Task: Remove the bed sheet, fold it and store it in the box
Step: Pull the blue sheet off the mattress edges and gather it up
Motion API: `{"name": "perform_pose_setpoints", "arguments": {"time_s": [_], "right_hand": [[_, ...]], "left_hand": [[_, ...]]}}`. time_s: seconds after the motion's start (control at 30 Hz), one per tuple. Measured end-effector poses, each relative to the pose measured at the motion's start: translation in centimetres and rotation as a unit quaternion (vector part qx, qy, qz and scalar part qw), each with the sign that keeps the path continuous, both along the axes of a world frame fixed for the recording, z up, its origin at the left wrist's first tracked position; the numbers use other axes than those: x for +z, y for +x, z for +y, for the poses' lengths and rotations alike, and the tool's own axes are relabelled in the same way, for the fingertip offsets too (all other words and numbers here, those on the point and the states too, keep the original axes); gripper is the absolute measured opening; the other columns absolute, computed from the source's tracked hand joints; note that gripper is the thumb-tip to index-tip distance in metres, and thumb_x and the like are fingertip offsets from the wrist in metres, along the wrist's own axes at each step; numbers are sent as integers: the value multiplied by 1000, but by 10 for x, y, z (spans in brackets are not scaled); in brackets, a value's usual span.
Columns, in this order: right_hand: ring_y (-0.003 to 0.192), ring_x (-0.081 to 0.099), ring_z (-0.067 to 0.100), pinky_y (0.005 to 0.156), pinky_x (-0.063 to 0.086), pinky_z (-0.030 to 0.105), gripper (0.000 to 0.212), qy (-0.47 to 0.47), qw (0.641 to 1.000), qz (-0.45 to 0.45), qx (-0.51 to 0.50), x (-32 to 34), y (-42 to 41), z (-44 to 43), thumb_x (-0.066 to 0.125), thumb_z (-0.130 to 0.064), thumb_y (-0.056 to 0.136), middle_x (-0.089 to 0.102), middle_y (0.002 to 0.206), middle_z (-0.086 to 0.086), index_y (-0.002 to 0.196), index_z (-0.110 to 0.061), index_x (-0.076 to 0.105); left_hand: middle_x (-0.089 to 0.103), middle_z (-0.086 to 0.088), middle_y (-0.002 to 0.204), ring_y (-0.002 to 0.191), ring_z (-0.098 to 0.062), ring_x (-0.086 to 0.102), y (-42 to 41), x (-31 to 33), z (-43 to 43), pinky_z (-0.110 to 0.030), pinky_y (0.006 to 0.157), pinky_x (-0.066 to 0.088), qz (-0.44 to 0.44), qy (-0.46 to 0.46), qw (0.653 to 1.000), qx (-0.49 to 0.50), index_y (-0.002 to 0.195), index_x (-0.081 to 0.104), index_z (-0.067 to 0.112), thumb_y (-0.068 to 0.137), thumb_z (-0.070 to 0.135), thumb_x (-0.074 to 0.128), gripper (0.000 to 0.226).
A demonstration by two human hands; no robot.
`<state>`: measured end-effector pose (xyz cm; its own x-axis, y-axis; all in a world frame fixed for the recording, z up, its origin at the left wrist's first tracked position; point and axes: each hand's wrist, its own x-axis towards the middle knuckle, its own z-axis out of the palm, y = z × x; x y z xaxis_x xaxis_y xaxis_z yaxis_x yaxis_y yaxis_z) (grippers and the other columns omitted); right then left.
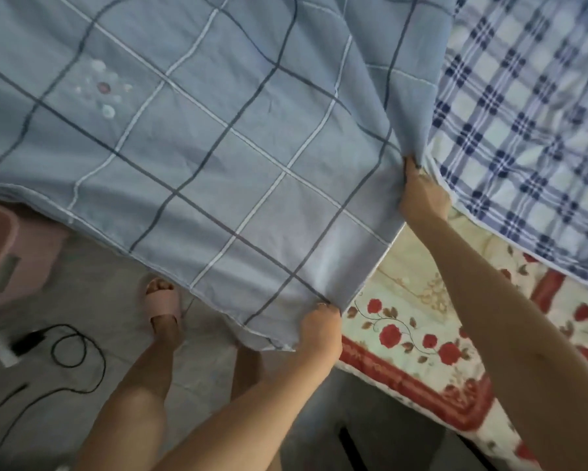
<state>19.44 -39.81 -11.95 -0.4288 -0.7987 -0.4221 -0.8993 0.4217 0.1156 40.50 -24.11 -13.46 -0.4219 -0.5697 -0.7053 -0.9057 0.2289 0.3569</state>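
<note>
- Grey tiled floor (92, 294) is seen bottom left, with a bed taking up the right side; the bed is covered by a flowered cover (418, 338) in cream with red roses and a red border.
- One bed sheet (197, 137), grey-blue with a grid of dark and white lines, is held spread out across most of the view, partly over the bed edge and partly over the floor. Its long run goes from upper left down to lower right, ending in a corner near the bottom centre.
- One small embroidered flower patch (103, 91) is spotted on the sheet, upper left.
- Left hand (321, 329) is clenched on the sheet's lower corner, fingers curled round the hem.
- Right hand (421, 195) is pinched shut on the sheet's right edge further up, where the cloth is gathered into folds.
- A second cloth, one blue and white plaid blanket (523, 130), is laid on the bed to the right, just beside the right hand.
- One pink box (10, 256) is parked on the floor at the left, partly tucked under the sheet's edge.
- One foot in a pink slipper (161, 305) is planted on the floor, and one black cable (78, 355) with a plug is looped near it.
</note>
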Motion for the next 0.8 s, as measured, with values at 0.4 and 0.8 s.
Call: {"name": "perform_pose_setpoints", "arguments": {"time_s": [0.4,0.8], "right_hand": [[93,54,38,69,42,41,69,26,996,-10,-89,-16,-93,141,39,-8,94,47,119,21,152,-27,7],[131,31,36,106,28,44,60,-134,982,-27,-130,-11,7,145,52,-1,80,32,142,18,138,-15,40]], "left_hand": [[55,-10,118,104,-26,58,-84,11,106,-33,82,49,32,126,987,-99,122,50,8,85,5,59,38],[54,-4,109,98,-17,53,57,4,-28,-27,85,42,234,4,972,-6,104,59,12,84,13,47,23]]}}
